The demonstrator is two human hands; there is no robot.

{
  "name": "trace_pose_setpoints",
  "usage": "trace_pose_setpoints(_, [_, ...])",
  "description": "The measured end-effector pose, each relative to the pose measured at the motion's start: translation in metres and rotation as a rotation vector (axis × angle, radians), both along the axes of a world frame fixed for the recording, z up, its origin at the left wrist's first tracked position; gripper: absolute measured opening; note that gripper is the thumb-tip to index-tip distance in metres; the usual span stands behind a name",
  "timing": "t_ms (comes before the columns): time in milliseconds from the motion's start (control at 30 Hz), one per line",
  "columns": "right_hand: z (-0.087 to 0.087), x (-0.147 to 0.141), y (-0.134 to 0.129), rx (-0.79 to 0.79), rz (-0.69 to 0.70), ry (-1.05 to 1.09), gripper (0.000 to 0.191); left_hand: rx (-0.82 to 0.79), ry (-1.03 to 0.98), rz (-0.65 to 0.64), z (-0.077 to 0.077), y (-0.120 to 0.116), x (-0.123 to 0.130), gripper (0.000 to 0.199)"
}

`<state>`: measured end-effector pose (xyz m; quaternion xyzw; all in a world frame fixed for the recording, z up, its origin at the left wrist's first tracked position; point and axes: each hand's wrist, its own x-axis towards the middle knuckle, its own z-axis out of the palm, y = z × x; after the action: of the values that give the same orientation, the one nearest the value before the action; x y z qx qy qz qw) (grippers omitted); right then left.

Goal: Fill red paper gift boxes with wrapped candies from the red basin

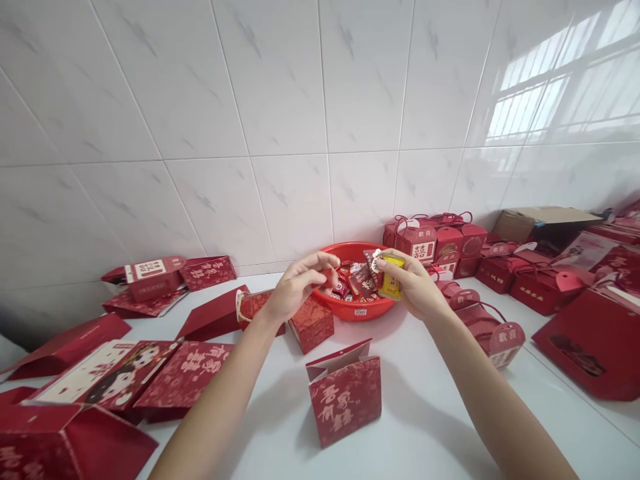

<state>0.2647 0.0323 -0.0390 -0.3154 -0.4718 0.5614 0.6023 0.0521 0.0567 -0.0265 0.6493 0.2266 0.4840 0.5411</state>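
Pointing roughly upward lengthwise, yellow packet [391, 287].

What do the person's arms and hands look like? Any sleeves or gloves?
Both forearms are bare, with no sleeve in view. The left hand and the right hand wear no gloves, and no watch or bracelet shows on either wrist.

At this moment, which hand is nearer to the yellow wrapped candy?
Right. The right hand holds the yellow wrapped candy in its fingers, by the right side of the red plastic basket; the left hand is apart from it, by the basket's left side.
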Motion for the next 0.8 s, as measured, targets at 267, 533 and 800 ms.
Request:
trace_pose_setpoints(267, [0.016,0.005,-0.026,0.134,0.024,-0.057,0.027,0.368,0.948,0.087,0.01,-0.073,-0.031,0.038])
trace_pose_setpoints(533, [0.016,0.001,-0.042,0.387,0.107,-0.397,0.018,0.387,0.92,0.035,-0.012,-0.049,-0.025,0.03])
trace_pose_setpoints(800, [0.004,-0.005,-0.032,0.629,-0.048,-0.774,0.016,0.364,0.786,0.114,-0.027,-0.024,-0.015,0.019])
